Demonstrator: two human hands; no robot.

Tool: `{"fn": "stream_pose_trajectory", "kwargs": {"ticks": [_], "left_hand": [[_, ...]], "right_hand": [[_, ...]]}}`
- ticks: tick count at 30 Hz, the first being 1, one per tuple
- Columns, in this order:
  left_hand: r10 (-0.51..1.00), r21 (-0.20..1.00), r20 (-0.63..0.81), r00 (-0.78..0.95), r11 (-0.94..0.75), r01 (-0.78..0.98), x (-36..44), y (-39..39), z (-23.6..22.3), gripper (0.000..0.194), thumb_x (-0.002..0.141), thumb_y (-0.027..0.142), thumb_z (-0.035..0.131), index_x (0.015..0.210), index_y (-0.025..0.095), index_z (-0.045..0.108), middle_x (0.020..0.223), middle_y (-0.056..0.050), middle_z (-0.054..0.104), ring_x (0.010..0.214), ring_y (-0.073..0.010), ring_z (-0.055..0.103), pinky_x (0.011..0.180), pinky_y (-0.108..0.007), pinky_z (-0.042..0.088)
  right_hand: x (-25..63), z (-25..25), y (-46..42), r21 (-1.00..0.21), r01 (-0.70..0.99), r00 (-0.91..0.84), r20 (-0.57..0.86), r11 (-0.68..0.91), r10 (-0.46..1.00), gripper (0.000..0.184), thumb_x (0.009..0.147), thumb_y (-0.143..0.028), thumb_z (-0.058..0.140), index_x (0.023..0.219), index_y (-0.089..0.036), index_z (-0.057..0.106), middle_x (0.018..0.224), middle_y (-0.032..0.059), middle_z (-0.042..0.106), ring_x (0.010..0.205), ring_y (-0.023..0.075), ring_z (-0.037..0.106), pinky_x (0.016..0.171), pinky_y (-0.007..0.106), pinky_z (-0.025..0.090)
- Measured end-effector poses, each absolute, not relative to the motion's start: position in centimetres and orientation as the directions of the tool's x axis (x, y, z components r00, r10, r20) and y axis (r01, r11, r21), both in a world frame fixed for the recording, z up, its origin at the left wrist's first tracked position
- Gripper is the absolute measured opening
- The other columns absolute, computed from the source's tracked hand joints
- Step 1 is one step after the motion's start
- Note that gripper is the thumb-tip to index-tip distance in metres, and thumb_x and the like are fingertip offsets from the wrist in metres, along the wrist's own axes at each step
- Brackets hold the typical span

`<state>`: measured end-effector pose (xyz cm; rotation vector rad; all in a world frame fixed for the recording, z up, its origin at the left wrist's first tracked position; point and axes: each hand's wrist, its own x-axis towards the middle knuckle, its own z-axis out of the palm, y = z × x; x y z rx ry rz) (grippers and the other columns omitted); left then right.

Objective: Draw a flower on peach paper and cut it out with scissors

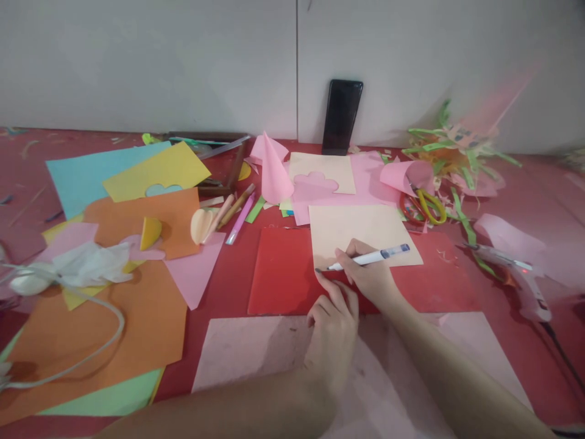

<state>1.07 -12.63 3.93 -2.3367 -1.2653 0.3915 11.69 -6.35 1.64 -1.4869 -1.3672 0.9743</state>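
Note:
My right hand [370, 274] grips a white pen [371, 258], its tip touching the lower left corner of a cream paper sheet [361, 228]. That sheet lies partly over a red sheet [278, 274]. My left hand [331, 320] rests beside it, fingers curled, with a fingertip pressing the cream sheet's corner. Both forearms cross a pale pink sheet [242, 353] at the front.
Coloured paper sheets [123, 177] and a white cable [91, 353] cover the left. A pink cone [273, 171], pencils [235, 210], a black phone [341, 116] against the wall, scissors [425, 204], paper scraps [452, 158] and a glue gun [521, 280] lie around.

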Motion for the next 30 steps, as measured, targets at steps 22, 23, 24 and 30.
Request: {"fn": "stream_pose_trajectory", "kwargs": {"ticks": [22,23,24,30], "left_hand": [[0.858,-0.463,-0.041,0.513,-0.471,0.751,1.11,-12.67,3.89,0.032,0.080,0.011,0.044,0.111,0.009,0.051,0.116,-0.023,0.056,0.051,-0.0102,0.053,0.042,-0.024,0.041],[0.858,-0.459,-0.039,0.512,-0.471,0.754,1.13,-12.65,3.85,0.031,0.081,0.012,0.044,0.111,0.009,0.052,0.115,-0.024,0.056,0.050,-0.0103,0.053,0.042,-0.024,0.041],[0.859,-0.456,-0.037,0.511,-0.469,0.756,1.15,-12.63,3.83,0.030,0.081,0.013,0.043,0.110,0.008,0.052,0.115,-0.025,0.056,0.050,-0.0104,0.053,0.042,-0.024,0.041],[0.863,-0.421,-0.028,0.505,-0.469,0.777,1.17,-12.63,3.92,0.030,0.080,0.012,0.045,0.110,0.009,0.052,0.116,-0.024,0.056,0.050,-0.0104,0.053,0.042,-0.024,0.042]], "right_hand": [[11.68,1.91,-6.14,-0.938,0.347,0.054,0.004,-0.015,0.999,0.036,0.079,-0.036,0.052,0.051,-0.021,0.033,0.037,-0.0075,0.036,0.036,0.0064,0.033,0.039,0.020,0.027],[11.68,1.96,-6.12,-0.943,0.331,0.061,0.000,-0.020,0.998,0.036,0.079,-0.036,0.051,0.052,-0.021,0.033,0.037,-0.0075,0.037,0.036,0.0065,0.034,0.040,0.020,0.029],[11.68,2.00,-6.12,-0.950,0.311,0.073,-0.002,-0.025,0.997,0.036,0.080,-0.036,0.050,0.053,-0.021,0.034,0.036,-0.0075,0.038,0.036,0.0066,0.035,0.041,0.020,0.030],[11.71,2.05,-6.27,-0.951,0.307,0.082,-0.003,-0.028,0.997,0.034,0.080,-0.036,0.052,0.054,-0.020,0.036,0.038,-0.0076,0.040,0.037,0.0065,0.037,0.042,0.020,0.032]]}}
